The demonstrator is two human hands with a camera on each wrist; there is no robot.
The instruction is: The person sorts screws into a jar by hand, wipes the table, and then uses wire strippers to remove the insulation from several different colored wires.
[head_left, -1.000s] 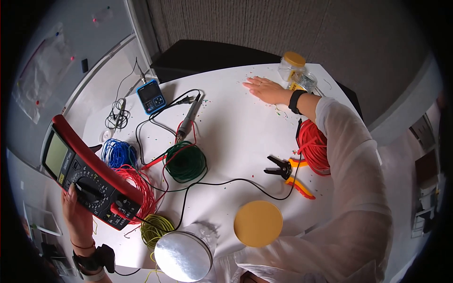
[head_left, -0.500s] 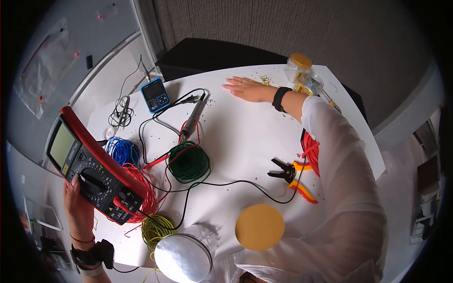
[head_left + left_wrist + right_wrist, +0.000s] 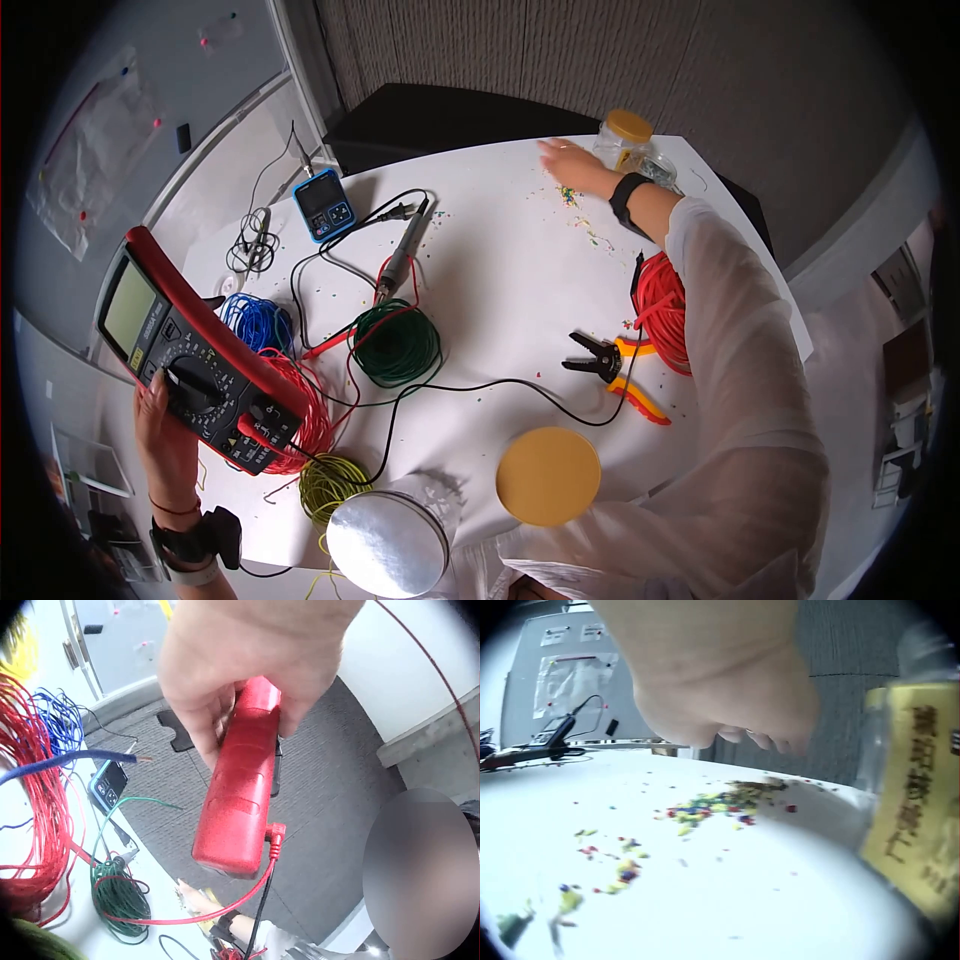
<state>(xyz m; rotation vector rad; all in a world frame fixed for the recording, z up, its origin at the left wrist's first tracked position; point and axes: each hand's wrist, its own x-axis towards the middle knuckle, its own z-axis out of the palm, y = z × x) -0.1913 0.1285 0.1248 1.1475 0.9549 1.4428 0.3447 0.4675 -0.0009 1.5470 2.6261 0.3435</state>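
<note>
My left hand grips a red-and-black multimeter above the left side of the table. In the left wrist view its red side faces the camera, with fingers and thumb round the far end. At the table's back edge, my right hand is blurred and holds nothing. The right wrist view shows its fingers bent loosely above the tabletop. Near it lies a pile of small coloured insulation scraps, with more bits trailing towards me. A clear jar with a yellow label stands beside this hand.
Wire strippers and a red wire coil lie at right. Green and blue coils, a soldering iron and a blue-framed device are at left. A silver-topped container and yellow lid are nearest.
My right hand, flat on the table earlier, first slid left, then rose and came back right towards the jars. The coloured scraps now show in front of it. My left hand keeps holding the multimeter.
</note>
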